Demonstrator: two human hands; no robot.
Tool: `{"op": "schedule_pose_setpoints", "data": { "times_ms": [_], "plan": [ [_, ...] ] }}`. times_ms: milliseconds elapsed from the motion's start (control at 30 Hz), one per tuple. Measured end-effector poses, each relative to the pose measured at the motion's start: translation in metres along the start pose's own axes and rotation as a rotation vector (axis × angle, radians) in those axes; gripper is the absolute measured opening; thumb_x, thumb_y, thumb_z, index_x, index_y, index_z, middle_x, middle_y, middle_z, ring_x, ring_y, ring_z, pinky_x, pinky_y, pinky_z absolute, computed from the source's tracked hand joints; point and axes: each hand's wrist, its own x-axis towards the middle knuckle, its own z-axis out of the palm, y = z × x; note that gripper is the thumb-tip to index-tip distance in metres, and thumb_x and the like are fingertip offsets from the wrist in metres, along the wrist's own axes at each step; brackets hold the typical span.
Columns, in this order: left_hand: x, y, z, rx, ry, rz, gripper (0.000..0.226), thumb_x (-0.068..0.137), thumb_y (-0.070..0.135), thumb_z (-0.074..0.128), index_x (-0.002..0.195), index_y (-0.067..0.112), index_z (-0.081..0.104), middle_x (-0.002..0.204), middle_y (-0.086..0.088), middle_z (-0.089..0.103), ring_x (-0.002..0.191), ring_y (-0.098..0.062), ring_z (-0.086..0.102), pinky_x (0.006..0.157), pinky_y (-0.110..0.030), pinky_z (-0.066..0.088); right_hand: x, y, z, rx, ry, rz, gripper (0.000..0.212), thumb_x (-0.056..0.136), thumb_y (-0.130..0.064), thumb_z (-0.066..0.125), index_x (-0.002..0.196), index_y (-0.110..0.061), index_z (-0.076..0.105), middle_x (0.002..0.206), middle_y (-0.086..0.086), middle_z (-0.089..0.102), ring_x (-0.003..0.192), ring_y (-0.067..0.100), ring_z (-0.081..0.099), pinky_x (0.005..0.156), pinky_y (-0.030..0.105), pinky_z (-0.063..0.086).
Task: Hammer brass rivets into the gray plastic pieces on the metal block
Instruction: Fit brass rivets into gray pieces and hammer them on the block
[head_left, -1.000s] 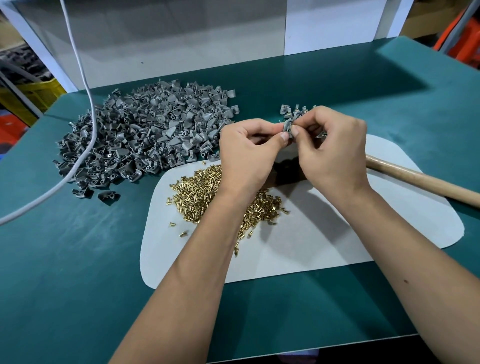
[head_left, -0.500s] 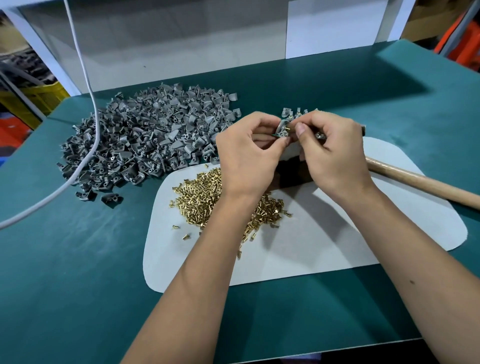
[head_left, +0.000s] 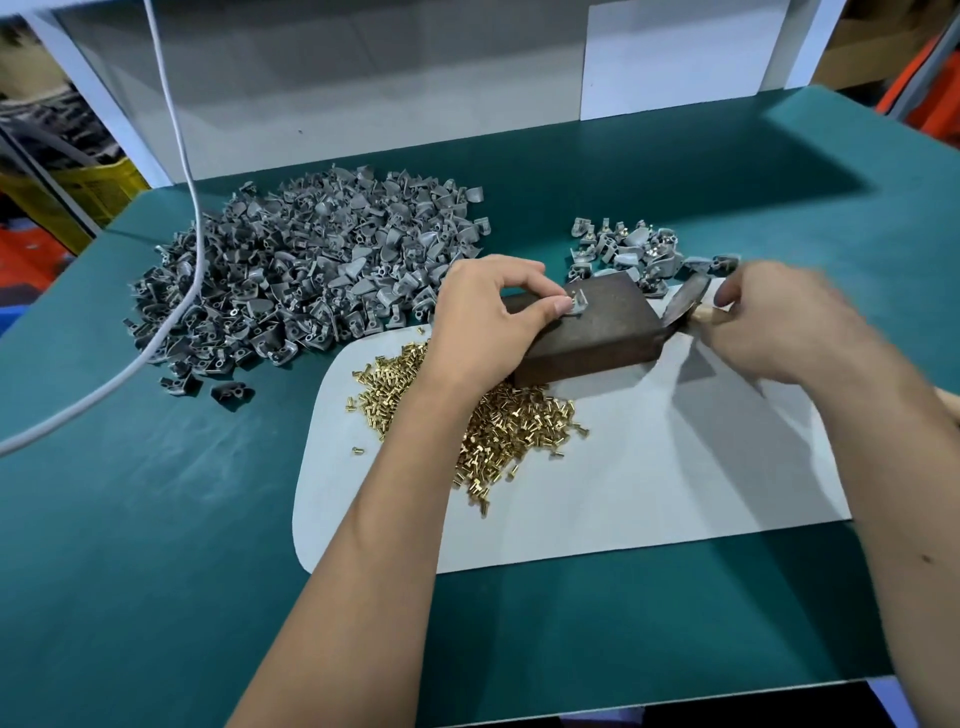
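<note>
The left hand (head_left: 488, 317) is reaching in from six o'clock, thumb and forefinger pinching a gray piece (head_left: 577, 303) with a rivet standing in it, flat on top of the dark metal block (head_left: 597, 327). The right hand (head_left: 779, 322), blurred, is curling around the hammer (head_left: 688, 301) handle at the block's three o'clock. Loose brass rivets (head_left: 498, 421) are lying at the block's seven o'clock on the white mat (head_left: 649, 483) on the bench (head_left: 156, 519).

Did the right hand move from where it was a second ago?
Yes. The right hand left the left hand above the metal block and swung right, off the block's right end, to the hammer.
</note>
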Motion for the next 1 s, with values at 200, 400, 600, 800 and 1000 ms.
{"op": "schedule_pose_setpoints", "data": {
  "times_ms": [200, 400, 600, 800, 1000],
  "plan": [
    [0.0, -0.003, -0.002, -0.107, -0.007, -0.102, 0.021, 0.074, 0.02, 0.092, 0.091, 0.023, 0.08, 0.107, 0.01, 0.074, 0.111, -0.005, 0.066, 0.107, -0.04, 0.048, 0.002, 0.001, -0.002, -0.042, -0.025, -0.076, 0.026, 0.101, -0.027, 0.057, 0.088, -0.007, 0.065, 0.083, 0.018, 0.062, 0.081, 0.037, 0.053, 0.07, 0.037, 0.044],
    [0.0, -0.002, 0.001, -0.103, -0.026, -0.096, 0.011, 0.077, 0.016, 0.088, 0.083, 0.019, 0.08, 0.108, 0.007, 0.074, 0.113, -0.005, 0.066, 0.107, -0.04, 0.049, 0.001, -0.014, -0.024, 0.213, 0.179, -0.157, 0.032, 0.105, -0.024, 0.048, 0.082, -0.004, 0.057, 0.071, 0.017, 0.053, 0.073, 0.04, 0.048, 0.056, 0.036, 0.032],
    [-0.001, 0.002, 0.003, -0.11, -0.032, -0.119, 0.007, 0.08, 0.01, 0.084, 0.082, 0.015, 0.079, 0.111, 0.002, 0.074, 0.106, -0.005, 0.069, 0.105, -0.036, 0.051, -0.02, -0.047, -0.04, 0.297, 0.086, -0.404, 0.039, 0.106, -0.033, 0.05, 0.078, -0.011, 0.066, 0.073, 0.016, 0.066, 0.071, 0.036, 0.06, 0.06, 0.037, 0.046],
    [0.0, 0.002, 0.005, -0.18, -0.019, -0.175, 0.008, 0.079, 0.007, 0.086, 0.081, 0.013, 0.081, 0.106, -0.001, 0.076, 0.096, -0.002, 0.072, 0.097, -0.027, 0.056, -0.025, -0.06, -0.041, 0.31, 0.129, -0.466, 0.036, 0.108, -0.032, 0.044, 0.091, -0.009, 0.065, 0.082, 0.015, 0.069, 0.08, 0.037, 0.064, 0.078, 0.045, 0.055],
    [0.001, 0.001, 0.006, -0.197, -0.008, -0.19, 0.01, 0.078, 0.007, 0.087, 0.079, 0.013, 0.08, 0.082, 0.018, 0.069, 0.089, -0.006, 0.072, 0.082, -0.018, 0.055, -0.034, -0.068, -0.033, 0.148, 0.076, -0.515, 0.031, 0.108, -0.034, 0.044, 0.08, -0.021, 0.05, 0.089, 0.017, 0.065, 0.08, 0.04, 0.056, 0.071, 0.042, 0.047]
  ]
}}
